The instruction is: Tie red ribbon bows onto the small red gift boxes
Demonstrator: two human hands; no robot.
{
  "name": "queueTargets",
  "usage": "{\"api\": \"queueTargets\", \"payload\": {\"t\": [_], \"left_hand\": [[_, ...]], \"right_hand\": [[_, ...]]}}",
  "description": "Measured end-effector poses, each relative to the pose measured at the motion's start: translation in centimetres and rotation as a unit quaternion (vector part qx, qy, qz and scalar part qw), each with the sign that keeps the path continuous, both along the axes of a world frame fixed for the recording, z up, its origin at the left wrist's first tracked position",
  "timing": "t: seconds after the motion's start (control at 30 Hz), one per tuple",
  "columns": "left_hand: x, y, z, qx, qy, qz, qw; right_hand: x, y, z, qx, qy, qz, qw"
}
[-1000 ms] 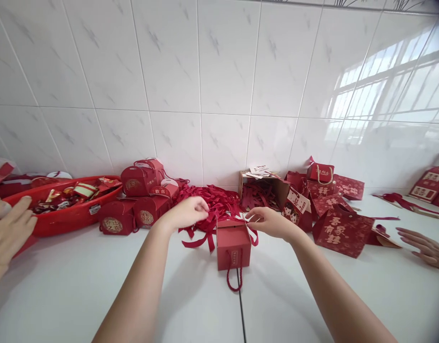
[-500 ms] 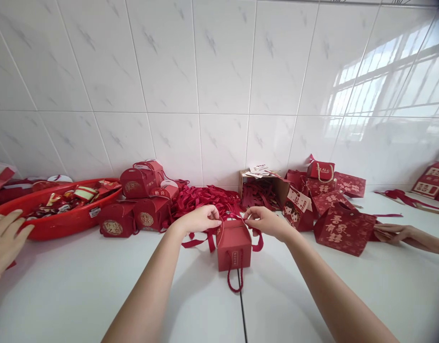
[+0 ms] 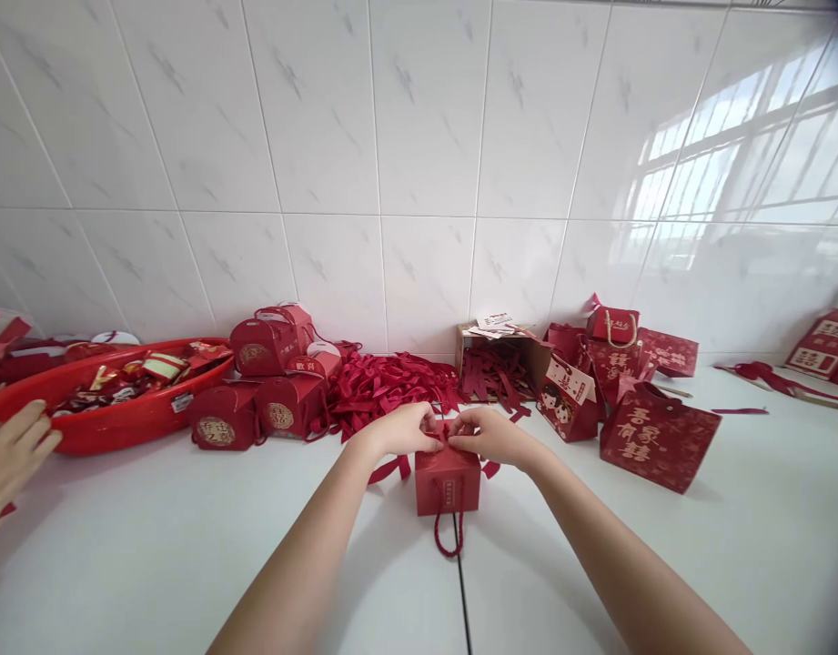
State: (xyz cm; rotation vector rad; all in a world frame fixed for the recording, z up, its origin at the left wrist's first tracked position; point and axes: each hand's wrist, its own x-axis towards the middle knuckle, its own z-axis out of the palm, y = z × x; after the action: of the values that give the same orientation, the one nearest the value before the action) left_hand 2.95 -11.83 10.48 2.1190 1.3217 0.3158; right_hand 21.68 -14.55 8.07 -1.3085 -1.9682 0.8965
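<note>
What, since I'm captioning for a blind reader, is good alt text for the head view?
A person's left hand and right hand work at the top of a red box on a white table. Red ribbons lie behind it, a red basin of sweets at left, printed packages at right.

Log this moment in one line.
left hand: at top of red cubic cardboard box; right hand: also there; red rope handle: looped at box front

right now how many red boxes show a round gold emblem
3 visible: an upper box beside the red basin, with a lower left box and a lower right box below it; others may be hidden.
</note>
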Motion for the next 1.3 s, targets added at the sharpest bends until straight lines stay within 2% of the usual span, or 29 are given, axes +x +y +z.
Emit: {"api": "queueTargets", "payload": {"t": [0.3, 0.5, 0.77, 0.97, 1.3], "left_hand": [[-2.5, 0.5, 1.3, -0.045, -0.034, 0.009, 0.998], [-3.6, 0.1, 2.3, -0.046, -0.07, 0.019, 0.996], [-2.9, 0.8, 1.3, -0.056, -0.012, -0.008, 0.998], [-3.0, 1.7, 0.3, -0.077, 0.021, -0.009, 0.997], [-4.9, 1.9, 1.0, -0.085, 0.018, 0.006, 0.996]], "right_hand": [[4.0, 1.4, 0.9, -0.036, -0.033, -0.049, 0.998], [5.6, 1.2, 1.8, -0.058, -0.063, -0.04, 0.995], [4.9, 1.1, 1.2, -0.13, -0.13, 0.021, 0.983], [4.8, 1.4, 0.8, -0.155, -0.185, 0.024, 0.97], [6.2, 1.1, 1.7, -0.134, -0.214, 0.009, 0.968]]}}
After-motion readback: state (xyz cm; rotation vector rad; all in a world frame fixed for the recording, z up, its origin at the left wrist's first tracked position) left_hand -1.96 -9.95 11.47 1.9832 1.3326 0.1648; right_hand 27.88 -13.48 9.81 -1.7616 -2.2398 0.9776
